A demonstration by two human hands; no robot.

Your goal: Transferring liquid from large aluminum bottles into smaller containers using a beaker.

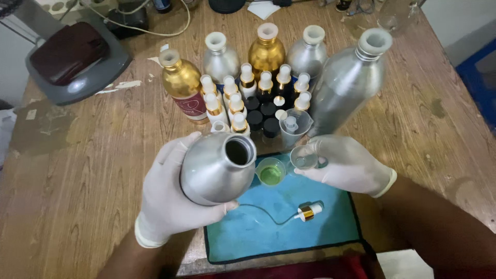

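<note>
Both gloved hands work over a blue mat [248, 232] at the near edge of the wooden worktop [82, 170]: the left hand [168, 194] is wrapped around a silver metal bottle [217, 168], tilted with its open mouth towards 1 o'clock. The right hand [349, 165] pinches a small clear funnel [304, 157] just beside a small glass bottle of green liquid [270, 172], which stands on the mat between the hands. A gold-collared spray pump [307, 212] lies on the mat at 5 o'clock from that bottle, and silver and gold bottles [266, 51] cluster at 12 o'clock.

gold bottle [181, 78] | left of cluster | dark red label [191, 106] with white band below
</note>
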